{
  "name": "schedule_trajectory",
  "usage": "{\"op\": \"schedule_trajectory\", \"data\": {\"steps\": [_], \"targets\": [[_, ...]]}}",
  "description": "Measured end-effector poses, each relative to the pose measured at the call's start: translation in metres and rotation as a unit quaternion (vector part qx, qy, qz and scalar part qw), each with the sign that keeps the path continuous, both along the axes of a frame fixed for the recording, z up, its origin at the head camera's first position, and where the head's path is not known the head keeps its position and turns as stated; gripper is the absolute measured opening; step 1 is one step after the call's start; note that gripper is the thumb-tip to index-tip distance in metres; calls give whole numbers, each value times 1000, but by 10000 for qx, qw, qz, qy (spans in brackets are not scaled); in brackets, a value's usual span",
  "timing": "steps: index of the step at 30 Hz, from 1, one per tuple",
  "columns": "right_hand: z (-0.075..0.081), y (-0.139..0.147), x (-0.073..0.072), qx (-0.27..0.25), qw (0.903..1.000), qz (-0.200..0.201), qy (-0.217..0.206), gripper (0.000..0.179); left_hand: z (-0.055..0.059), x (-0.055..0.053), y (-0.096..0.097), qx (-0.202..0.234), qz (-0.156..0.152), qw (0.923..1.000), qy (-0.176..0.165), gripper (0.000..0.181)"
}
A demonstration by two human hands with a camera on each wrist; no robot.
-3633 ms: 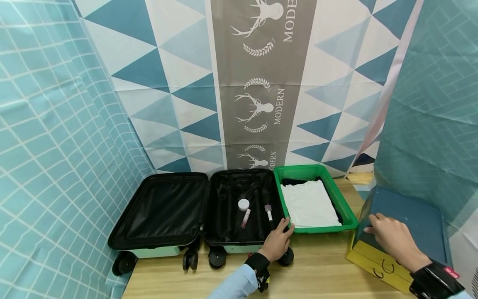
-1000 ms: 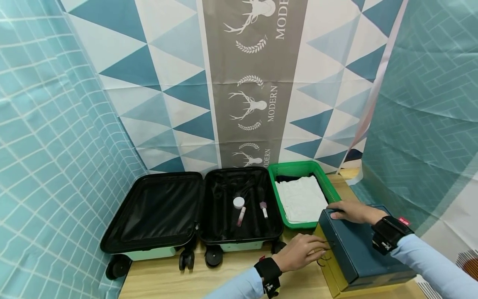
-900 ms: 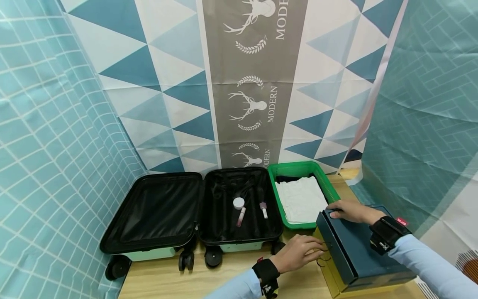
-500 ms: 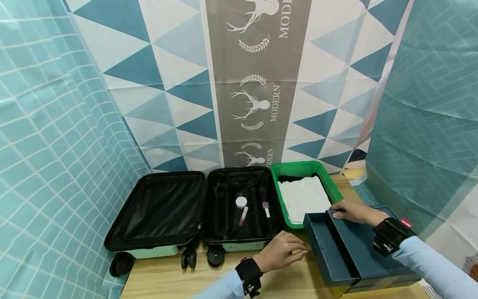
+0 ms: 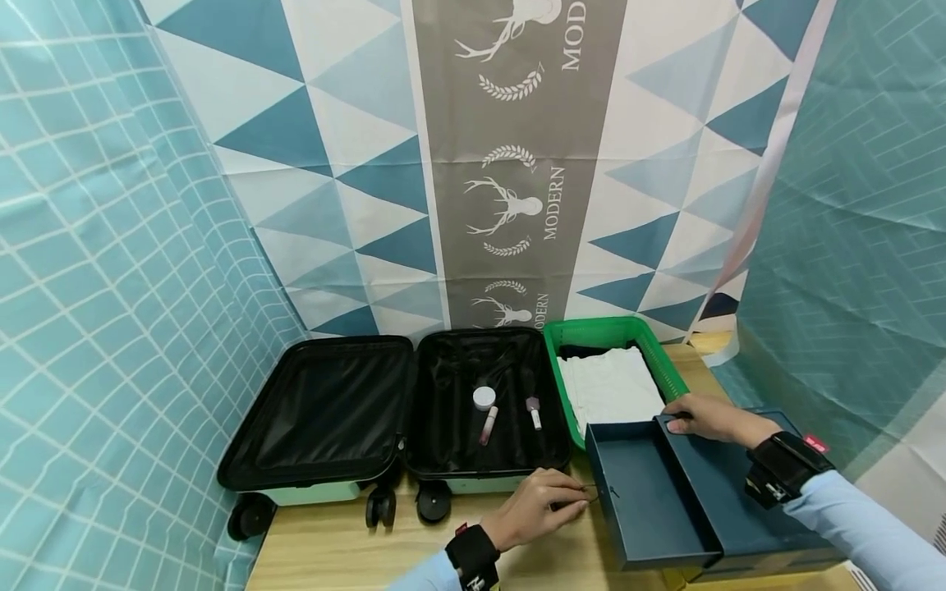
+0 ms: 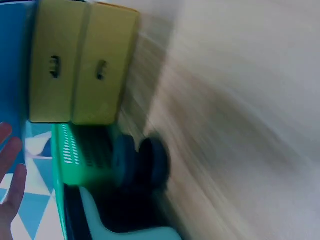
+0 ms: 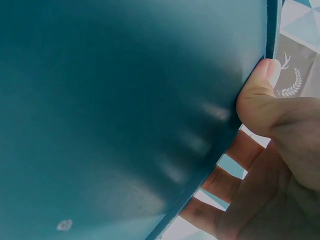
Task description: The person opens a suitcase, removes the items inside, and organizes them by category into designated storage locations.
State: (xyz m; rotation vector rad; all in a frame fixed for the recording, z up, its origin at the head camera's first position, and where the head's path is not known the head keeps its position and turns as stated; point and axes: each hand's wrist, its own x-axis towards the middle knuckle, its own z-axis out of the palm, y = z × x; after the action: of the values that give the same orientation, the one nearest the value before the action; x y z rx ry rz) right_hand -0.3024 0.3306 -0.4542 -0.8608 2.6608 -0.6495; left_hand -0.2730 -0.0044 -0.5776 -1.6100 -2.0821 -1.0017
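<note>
A dark blue drawer [image 5: 639,497] stands pulled out to the left from a blue cardboard drawer box [image 5: 761,505]; its bare inside shows. My left hand [image 5: 528,513] pinches the thin cord pull [image 5: 590,487] on the drawer's front. My right hand [image 5: 713,419] grips the box's far top edge; in the right wrist view the thumb [image 7: 257,95] lies on the edge and the fingers reach down the far side. Below, the left wrist view shows two yellow drawers [image 6: 102,95] with dark loops, both pushed in. There the left fingers [image 6: 17,187] appear only at the frame's edge.
An open black-lined suitcase [image 5: 318,410] lies at the left, with a white-lidded jar [image 5: 484,399], a pink tube [image 5: 489,427] and a small bottle [image 5: 534,413] in it. A green basket [image 5: 668,373] with folded white cloth [image 5: 609,382] stands behind the drawer.
My left hand went from the suitcase's edge to the cord pull and has drawn the drawer out leftward. The drawer box was turned and came nearer the basket; my right hand took its edge.
</note>
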Motion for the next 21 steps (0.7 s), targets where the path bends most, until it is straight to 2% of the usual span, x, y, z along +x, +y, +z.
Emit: {"op": "schedule_trajectory", "data": {"steps": [3,5,8,10,12,14,15,17,19,20,21], "targets": [[1,-2,0,59,10000,32,4,24,10,-2,-1,247,12,9997,-31,23],[2,-2,0,40,10000,42,-32,25,17,-8,-2,436,319,9985,83,22],[2,0,1,-44,10000,85,-6,24,24,-24,-5,488,1353,9893,235,16],[3,2,3,-59,9999,106,40,22,23,-37,-9,223,2159,9760,197,13],[3,2,6,-46,9999,95,63,23,18,-49,-14,-326,2885,9569,-32,12],[2,1,9,-53,10000,65,-2,24,11,-61,-21,-1006,3384,9339,-560,14],[2,0,10,-51,10000,35,-24,25,7,-65,-24,-1376,3569,9195,-902,18],[1,-2,11,-67,9999,-26,-106,26,0,-74,-29,-2050,3834,8864,-1588,25],[1,-5,12,-75,9998,-82,-193,25,-6,-80,-33,-2575,3970,8549,-2129,31],[1,-6,12,-64,9997,-114,-222,25,-8,-83,-35,-2793,4006,8416,-2307,33],[1,-7,11,-72,9996,-126,-258,25,-10,-86,-36,-2954,4016,8321,-2429,33]]}}
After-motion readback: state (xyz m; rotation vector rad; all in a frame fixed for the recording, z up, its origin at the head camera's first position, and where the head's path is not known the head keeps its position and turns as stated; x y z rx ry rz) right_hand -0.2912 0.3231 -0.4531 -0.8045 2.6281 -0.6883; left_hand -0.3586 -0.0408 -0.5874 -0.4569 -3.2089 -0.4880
